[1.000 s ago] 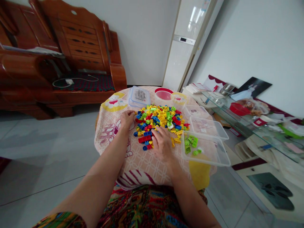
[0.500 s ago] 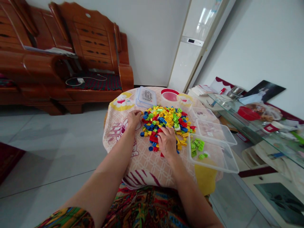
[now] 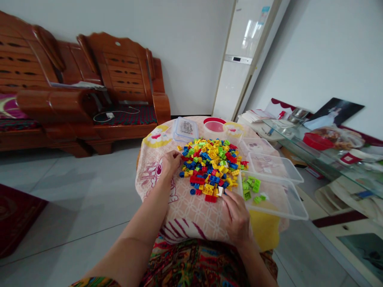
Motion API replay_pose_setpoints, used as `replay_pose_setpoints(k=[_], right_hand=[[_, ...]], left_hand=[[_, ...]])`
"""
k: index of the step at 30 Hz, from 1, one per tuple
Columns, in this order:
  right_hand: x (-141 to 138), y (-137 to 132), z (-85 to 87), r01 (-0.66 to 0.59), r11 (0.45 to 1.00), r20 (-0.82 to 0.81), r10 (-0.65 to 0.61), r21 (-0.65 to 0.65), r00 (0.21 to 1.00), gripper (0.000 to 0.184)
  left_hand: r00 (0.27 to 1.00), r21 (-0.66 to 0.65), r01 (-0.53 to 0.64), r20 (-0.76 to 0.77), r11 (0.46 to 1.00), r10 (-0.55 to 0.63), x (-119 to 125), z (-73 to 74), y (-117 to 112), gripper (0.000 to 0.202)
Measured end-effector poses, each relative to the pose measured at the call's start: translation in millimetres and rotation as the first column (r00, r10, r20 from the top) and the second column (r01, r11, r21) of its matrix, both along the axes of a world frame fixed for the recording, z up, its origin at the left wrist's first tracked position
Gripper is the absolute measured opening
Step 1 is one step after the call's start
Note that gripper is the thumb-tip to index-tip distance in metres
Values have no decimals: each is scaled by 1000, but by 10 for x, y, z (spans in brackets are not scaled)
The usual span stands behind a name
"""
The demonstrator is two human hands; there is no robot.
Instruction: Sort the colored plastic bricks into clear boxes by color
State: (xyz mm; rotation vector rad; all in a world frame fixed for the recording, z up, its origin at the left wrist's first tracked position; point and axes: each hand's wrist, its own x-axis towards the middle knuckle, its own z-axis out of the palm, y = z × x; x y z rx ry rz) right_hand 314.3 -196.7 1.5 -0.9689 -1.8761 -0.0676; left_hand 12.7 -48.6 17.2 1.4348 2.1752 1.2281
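On the counter, the left hand curls against the brick pile, grip impossible to tell; the right hand lies flat, unclenched, beside the clear tray.

brick pile mid-table | tray right of pile | lidded box behind pile

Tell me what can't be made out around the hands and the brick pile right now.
Head view only:
- Right hand: own fingers hide whether it pinches a brick.
- Left hand: its back hides the fingertips at the brick pile.
- Lidded box: label too small to read.
- Glass shelf: cut off by right edge.
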Motion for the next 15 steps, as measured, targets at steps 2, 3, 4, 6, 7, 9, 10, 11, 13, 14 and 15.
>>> replay_pose_setpoints(k=[2, 3, 4, 6, 7, 9, 10, 11, 13, 14, 15], right_hand=[[82, -112, -87, 38, 999, 2, -38, 11, 999, 25], [115, -142, -132, 63, 998, 11, -63, 13, 998, 21], [142, -155, -176, 88, 996, 24, -88, 6, 996, 18], [177, -145, -244, 119, 992, 61, -117, -31, 991, 16], [186, -128, -265, 125, 991, 76, -120, -56, 990, 17], [193, -86, -287, 119, 987, 89, -110, -105, 990, 20], [194, -68, -289, 114, 986, 87, -104, -122, 991, 20], [192, -55, -289, 112, 985, 80, -101, -135, 992, 21], [180, -51, -285, 112, 983, 63, -104, -145, 993, 21], [169, -61, -279, 111, 983, 56, -104, -145, 993, 21], [155, -79, -269, 111, 984, 48, -105, -141, 993, 21]], left_hand=[[1000, -28, 20, -18, 999, -20, 6, -12, -62, 20], [999, -33, 27, -22, 999, -27, 8, -15, -93, 19], [999, -29, 35, -24, 999, -36, 10, -17, -124, 18], [998, -21, 61, -21, 998, -62, 13, -16, -187, 18], [996, -26, 84, -17, 996, -84, 14, -15, -219, 18], [989, -53, 148, -10, 988, -149, 15, -15, -280, 19], [983, -65, 182, -13, 981, -183, 16, -17, -307, 20], [976, -71, 213, -20, 974, -215, 16, -22, -329, 21], [963, -58, 268, -21, 962, -269, 13, -38, -356, 24], [956, -46, 292, -7, 955, -293, 10, -50, -361, 24], [949, -29, 315, 16, 949, -314, 4, -65, -358, 25]])
